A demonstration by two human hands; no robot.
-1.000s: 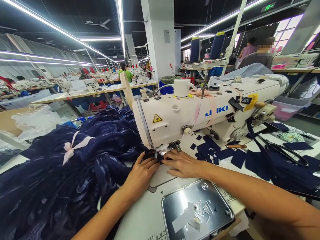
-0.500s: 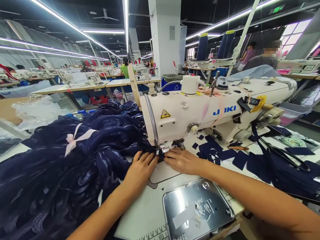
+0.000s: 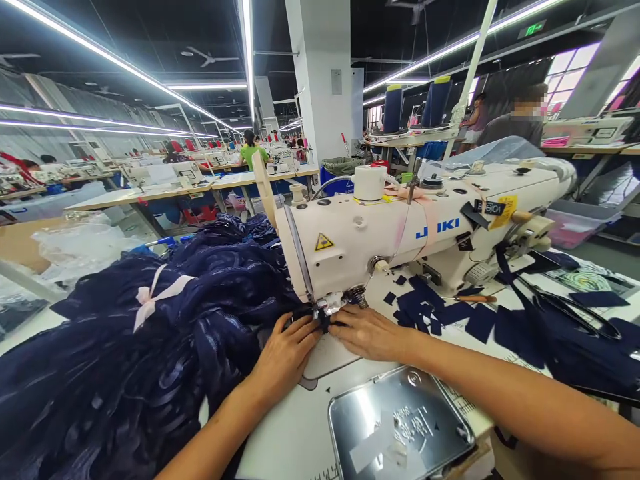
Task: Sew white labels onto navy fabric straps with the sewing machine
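Note:
At the presser foot (image 3: 327,307) of the white sewing machine (image 3: 345,247), both hands work on a small dark piece of navy cloth (image 3: 324,324). My left hand (image 3: 291,345) is closed on its left side, with the fingers together and the tips at the foot. From the right, my right hand (image 3: 367,332) grips the cloth's other edge, its fingertips just beside the foot. The thumbs and most of the cloth are hidden under the hands. A large heap of navy fabric (image 3: 220,280), with a pale pink tie (image 3: 155,297) around part of it, lies beside my left arm.
A shiny metal tin lid (image 3: 365,407) lies before the machine. Navy cloth scraps (image 3: 420,300), an orange-handled tool (image 3: 475,299) and black scissors (image 3: 575,310) are to the right. Thread cones (image 3: 435,103) stand behind. Other people sit at farther machines.
The view has shifted slightly, so the machine sits a little lower and further left. Both hands stay at the presser foot, with the cloth still between them.

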